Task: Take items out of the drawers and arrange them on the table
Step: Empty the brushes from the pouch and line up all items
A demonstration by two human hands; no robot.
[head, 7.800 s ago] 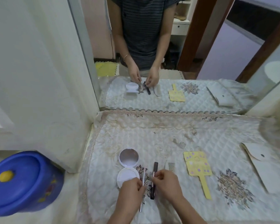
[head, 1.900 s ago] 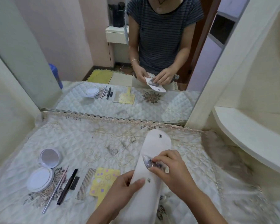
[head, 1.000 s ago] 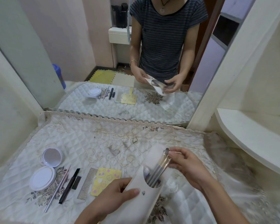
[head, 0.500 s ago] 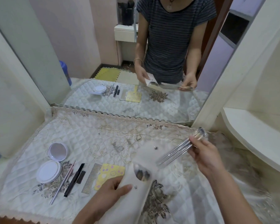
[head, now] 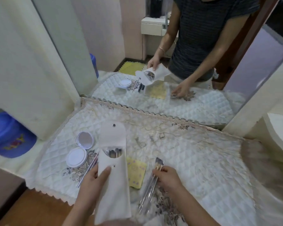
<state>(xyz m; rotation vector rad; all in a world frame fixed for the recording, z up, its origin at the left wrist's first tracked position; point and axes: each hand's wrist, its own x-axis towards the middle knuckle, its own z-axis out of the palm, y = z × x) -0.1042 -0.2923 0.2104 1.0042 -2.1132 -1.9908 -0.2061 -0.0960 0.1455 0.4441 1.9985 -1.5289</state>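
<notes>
My left hand (head: pixel 95 180) holds a white brush pouch (head: pixel 112 190) upright above the table's near edge. Its flap is open and several brush heads show in its mouth. My right hand (head: pixel 167 177) grips a small bunch of makeup brushes (head: pixel 151 185) with clear handles, low over the quilted cover, just right of a yellow hand mirror (head: pixel 136 172). An open white compact (head: pixel 79 150) lies at the left, with a thin pink stick (head: pixel 88 172) beside it. The pouch hides the comb and the black pen.
The quilted table cover (head: pixel 194 160) stretches far to the right. A large mirror (head: pixel 170 75) stands along the table's back edge and reflects the person. A blue lidded bin (head: pixel 8 136) sits on the floor at the left. A white shelf (head: pixel 281 136) juts out at the right.
My right hand has drawn a bunch of brushes out of the pouch and brought them down toward the table beside the yellow mirror. My left hand has raised the pouch upright.
</notes>
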